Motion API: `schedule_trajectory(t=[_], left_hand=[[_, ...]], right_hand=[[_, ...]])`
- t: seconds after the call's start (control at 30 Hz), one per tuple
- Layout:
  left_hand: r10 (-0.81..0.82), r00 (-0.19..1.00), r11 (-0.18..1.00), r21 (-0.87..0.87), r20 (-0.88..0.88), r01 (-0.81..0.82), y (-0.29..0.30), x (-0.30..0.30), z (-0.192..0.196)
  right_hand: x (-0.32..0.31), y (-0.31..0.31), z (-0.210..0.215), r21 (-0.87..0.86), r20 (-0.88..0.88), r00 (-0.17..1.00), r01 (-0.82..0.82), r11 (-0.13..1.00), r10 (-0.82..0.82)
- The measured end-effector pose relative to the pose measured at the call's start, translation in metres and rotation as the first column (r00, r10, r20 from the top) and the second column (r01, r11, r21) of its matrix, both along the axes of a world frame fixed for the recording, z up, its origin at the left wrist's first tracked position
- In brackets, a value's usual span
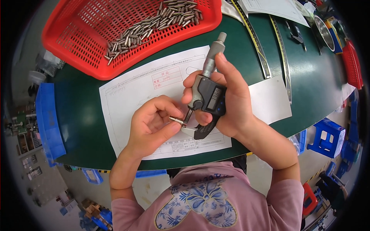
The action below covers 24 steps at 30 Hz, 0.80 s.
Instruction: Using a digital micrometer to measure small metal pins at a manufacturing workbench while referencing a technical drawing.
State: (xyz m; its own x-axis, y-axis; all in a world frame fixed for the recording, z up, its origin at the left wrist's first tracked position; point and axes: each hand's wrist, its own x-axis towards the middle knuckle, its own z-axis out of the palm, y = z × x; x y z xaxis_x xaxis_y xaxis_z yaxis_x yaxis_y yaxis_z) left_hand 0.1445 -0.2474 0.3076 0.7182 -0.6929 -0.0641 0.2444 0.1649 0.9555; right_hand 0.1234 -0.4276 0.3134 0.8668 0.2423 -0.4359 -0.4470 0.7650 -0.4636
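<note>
My right hand (pixel 235 100) is wrapped round a digital micrometer (pixel 203 90), its thimble pointing up and away and its U-shaped frame toward me. Between the thumb and fingers of my left hand (pixel 156 125) is a small metal pin (pixel 176 120). The pin's right end reaches into the gap between the micrometer's measuring faces; whether both faces touch it is too small to tell. Beneath both hands lies a printed drawing sheet (pixel 119 111) with a red stamped box, on the green table (pixel 79 111).
A red perforated basket (pixel 83 63) holding many similar metal pins stands at the far left. A blue bin (pixel 51 119) sits at the left table edge. Two steel rulers (pixel 256 46) and a white sheet (pixel 271 100) lie at right, with calipers (pixel 296 32) and a metal bowl (pixel 323 32) beyond.
</note>
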Motion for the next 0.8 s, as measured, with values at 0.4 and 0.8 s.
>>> schedule_trajectory(t=[0.4, 0.8], left_hand=[[0.046, 0.977, 0.967, 0.238, 0.209, -0.096, 0.004, 0.034, 0.009], [-0.282, 0.123, 0.55, 0.265, 0.952, -0.792, -0.024, 0.171, -0.005]], right_hand=[[-0.003, -0.003, -0.001, 0.076, -0.008, 0.999, 0.05, 0.996, -0.05], [-0.001, -0.004, 0.0, 0.072, 0.015, 0.999, 0.038, 0.997, -0.039]])
